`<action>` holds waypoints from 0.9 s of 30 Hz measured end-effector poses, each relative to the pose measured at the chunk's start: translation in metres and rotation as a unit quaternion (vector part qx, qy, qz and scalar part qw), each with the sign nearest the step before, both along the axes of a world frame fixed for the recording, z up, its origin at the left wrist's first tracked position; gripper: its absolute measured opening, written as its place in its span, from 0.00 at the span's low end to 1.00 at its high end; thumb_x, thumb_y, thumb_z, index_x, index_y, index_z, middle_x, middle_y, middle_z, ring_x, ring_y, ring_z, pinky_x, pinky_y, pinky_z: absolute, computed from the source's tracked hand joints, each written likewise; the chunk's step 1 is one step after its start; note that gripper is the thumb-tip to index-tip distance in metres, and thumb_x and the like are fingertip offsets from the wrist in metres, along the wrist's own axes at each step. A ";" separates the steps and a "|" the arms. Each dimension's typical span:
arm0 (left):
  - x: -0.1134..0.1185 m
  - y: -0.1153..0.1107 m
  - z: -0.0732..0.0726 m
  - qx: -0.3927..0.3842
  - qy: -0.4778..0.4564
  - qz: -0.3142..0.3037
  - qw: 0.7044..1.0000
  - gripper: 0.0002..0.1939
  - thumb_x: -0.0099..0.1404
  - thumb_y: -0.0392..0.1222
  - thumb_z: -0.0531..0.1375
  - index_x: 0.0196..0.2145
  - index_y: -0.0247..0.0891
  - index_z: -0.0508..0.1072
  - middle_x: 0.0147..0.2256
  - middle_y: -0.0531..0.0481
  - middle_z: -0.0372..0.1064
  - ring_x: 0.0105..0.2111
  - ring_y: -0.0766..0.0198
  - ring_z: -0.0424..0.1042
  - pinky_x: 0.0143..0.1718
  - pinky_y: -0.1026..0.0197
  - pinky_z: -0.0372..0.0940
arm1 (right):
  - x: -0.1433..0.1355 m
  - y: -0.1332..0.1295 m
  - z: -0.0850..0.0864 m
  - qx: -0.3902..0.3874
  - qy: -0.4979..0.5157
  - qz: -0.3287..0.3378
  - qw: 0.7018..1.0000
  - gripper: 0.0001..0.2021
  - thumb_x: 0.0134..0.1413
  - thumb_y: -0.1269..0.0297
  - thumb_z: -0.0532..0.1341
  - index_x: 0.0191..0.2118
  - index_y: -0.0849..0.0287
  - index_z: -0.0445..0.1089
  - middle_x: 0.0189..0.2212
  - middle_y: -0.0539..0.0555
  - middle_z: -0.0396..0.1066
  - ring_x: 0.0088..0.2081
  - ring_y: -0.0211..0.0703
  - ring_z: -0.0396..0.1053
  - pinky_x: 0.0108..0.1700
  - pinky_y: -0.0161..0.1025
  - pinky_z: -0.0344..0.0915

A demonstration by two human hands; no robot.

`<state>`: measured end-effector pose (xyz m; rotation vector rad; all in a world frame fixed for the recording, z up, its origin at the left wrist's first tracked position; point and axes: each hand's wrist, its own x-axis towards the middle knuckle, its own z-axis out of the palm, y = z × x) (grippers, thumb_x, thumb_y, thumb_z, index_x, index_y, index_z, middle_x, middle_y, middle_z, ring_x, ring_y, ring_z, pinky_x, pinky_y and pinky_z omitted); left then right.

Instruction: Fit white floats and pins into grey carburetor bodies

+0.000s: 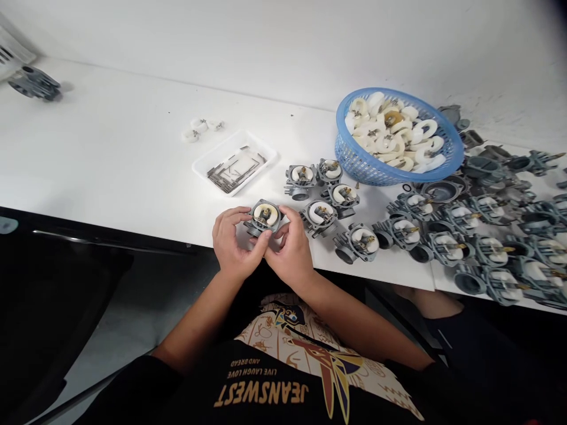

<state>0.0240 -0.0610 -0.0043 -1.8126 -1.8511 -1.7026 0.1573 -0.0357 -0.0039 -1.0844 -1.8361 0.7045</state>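
Between both hands, near the table's front edge, I hold a grey metal carburetor (254, 227) with a cream ring-shaped float (271, 219) showing on its upper face. My left hand (234, 242) grips it from the left, with the thumb at its front. From the right, my right hand (291, 245) has its fingers curled round the body. Just beyond my hands lies a white tray (199, 167) of thin metal pins (230, 183). Close to my right hand stand several more carburetors (319, 215) with white floats in them.
A blue basket (354, 165) heaped with white floats (390, 133) stands at the back right. Many carburetors (452, 245) crowd the right side. A few loose floats (199, 125) lie behind the tray. Another carburetor (38, 84) sits far left. Part of another person (429, 304) shows below the table at right.
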 end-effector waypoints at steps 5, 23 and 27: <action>-0.002 -0.003 -0.003 -0.020 -0.009 -0.023 0.999 0.21 0.60 0.44 0.69 0.49 0.39 0.68 0.49 0.43 0.73 0.50 0.53 0.73 0.54 0.47 0.67 | 0.000 0.001 -0.002 0.033 -0.018 0.007 0.999 0.35 0.62 0.62 0.65 0.68 0.54 0.48 0.61 0.66 0.60 0.55 0.55 0.70 0.44 0.49 0.77; -0.197 0.022 -0.004 -0.392 0.022 0.291 0.872 0.37 0.70 0.56 0.51 0.68 0.30 0.52 0.73 0.32 0.40 0.74 0.42 0.31 0.73 0.34 0.29 | 0.005 0.000 -0.001 -0.031 0.026 0.004 0.999 0.42 0.57 0.57 0.69 0.70 0.58 0.46 0.36 0.52 0.66 0.24 0.40 0.64 0.28 0.44 0.73; -0.258 0.055 0.002 -0.451 0.018 0.330 0.829 0.43 0.70 0.60 0.47 0.70 0.24 0.47 0.73 0.32 0.38 0.74 0.43 0.30 0.73 0.37 0.29 | 0.005 0.002 -0.004 -0.024 0.069 0.008 0.997 0.37 0.58 0.59 0.68 0.67 0.57 0.51 0.38 0.55 0.67 0.29 0.43 0.69 0.34 0.47 0.76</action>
